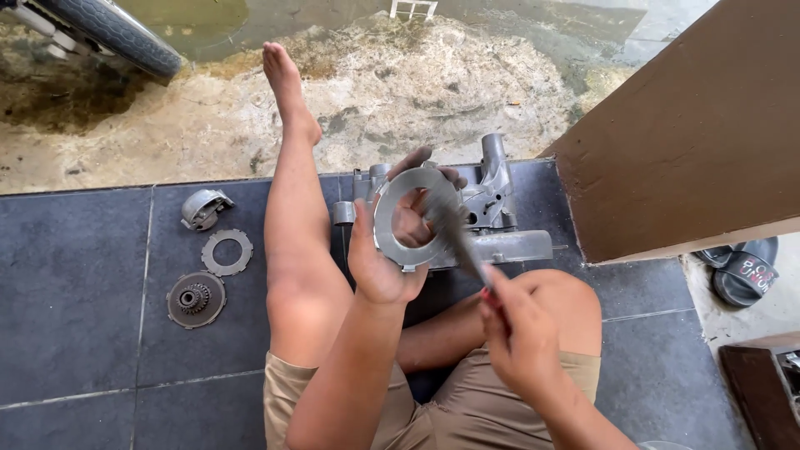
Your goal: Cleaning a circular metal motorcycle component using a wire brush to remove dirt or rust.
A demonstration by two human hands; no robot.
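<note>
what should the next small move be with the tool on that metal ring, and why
Probably another short stroke of the tool across the ring's face, I'd judge. The left hand holds the flat metal ring upright over the engine casing, and the right hand has the blurred tool tip lying against the ring's right side.

Bright, even daylight here, strongest on the pale concrete ground (433, 92) up top, which looks a bit washed out. Shadows stay soft on the dark floor tiles (75, 292). The tool (454, 233) is motion-blurred; everything else is sharp.
</note>
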